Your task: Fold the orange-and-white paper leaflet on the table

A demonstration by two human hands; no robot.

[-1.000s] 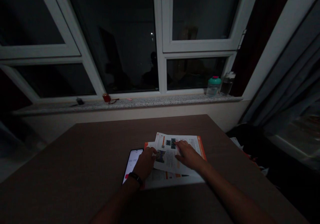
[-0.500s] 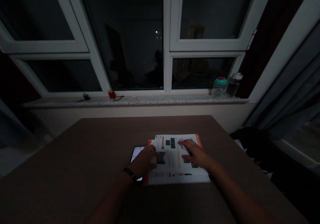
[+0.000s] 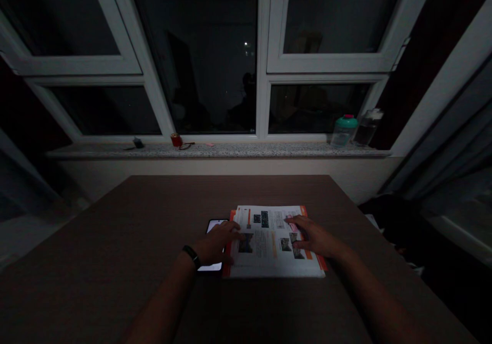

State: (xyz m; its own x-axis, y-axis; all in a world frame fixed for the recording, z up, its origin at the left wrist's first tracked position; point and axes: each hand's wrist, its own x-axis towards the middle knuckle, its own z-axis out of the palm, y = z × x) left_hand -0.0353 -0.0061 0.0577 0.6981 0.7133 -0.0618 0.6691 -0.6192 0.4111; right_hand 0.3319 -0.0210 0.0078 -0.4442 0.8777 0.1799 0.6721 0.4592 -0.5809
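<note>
An orange-edged printed booklet [image 3: 263, 267] lies flat on the table, with codes, text and small photos on its page. My left hand [image 3: 216, 244], with a dark band at the wrist, has its fingers apart over the booklet's left edge. Partly beneath that hand is a phone [image 3: 210, 267] with a lit screen. My right hand [image 3: 317, 237] rests on the page's right side, thumb and fingers spread. A small pink patch [image 3: 293, 227] shows under its fingertips; whether it is loose or printed, I cannot tell.
The brown table [image 3: 161, 200] stands near a window sill [image 3: 246, 150]. On the sill are a teal-lidded bottle [image 3: 345, 128], a clear bottle [image 3: 368, 127], a red jar [image 3: 176, 140] and a small dark item [image 3: 138, 142]. A grey curtain [image 3: 442, 144] hangs at right.
My left hand has shifted left, off part of the booklet. My right hand has slid right, uncovering more photos; the pink patch appears farther right. The view has turned slightly.
</note>
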